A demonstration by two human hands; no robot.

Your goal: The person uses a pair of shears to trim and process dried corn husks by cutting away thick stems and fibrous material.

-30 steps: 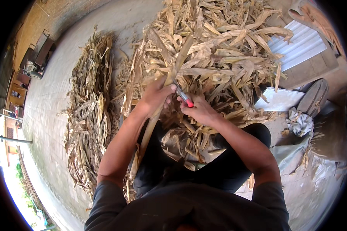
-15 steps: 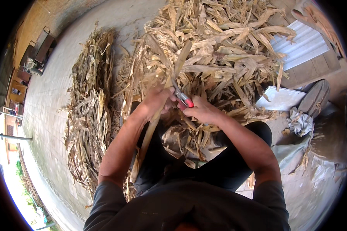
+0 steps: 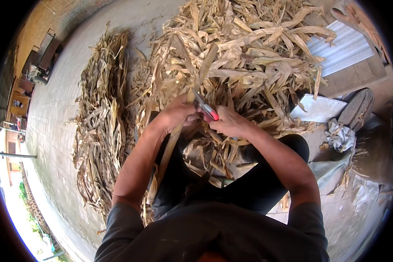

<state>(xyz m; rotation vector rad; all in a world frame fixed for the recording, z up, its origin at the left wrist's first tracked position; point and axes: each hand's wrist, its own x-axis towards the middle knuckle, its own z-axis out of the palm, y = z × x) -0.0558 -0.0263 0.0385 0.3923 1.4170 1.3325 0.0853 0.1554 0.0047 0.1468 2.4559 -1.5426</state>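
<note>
My left hand [image 3: 177,114] is closed around a long dry corn stalk [image 3: 172,147]. The stalk stands up past my fingers, and its lower part runs down over my left thigh. In my right hand [image 3: 229,124] is a utility knife [image 3: 208,110] with a grey and red handle. Its blade points up and left, at or against the stalk just above my left fingers; whether it cuts in I cannot tell. Both hands are close together, and the right fingers hide part of the handle.
A heap of dry corn husks [image 3: 257,56] spreads in front of me. On the left lies a long row of dry stalks and leaves [image 3: 100,118]. A corrugated sheet [image 3: 343,48], a white board [image 3: 317,109] and a crumpled bag [image 3: 339,136] are on the right. A cart [image 3: 43,56] stands far left.
My right hand and the knife have shifted very slightly. My left hand keeps its hold on the stalk in nearly the same place.
</note>
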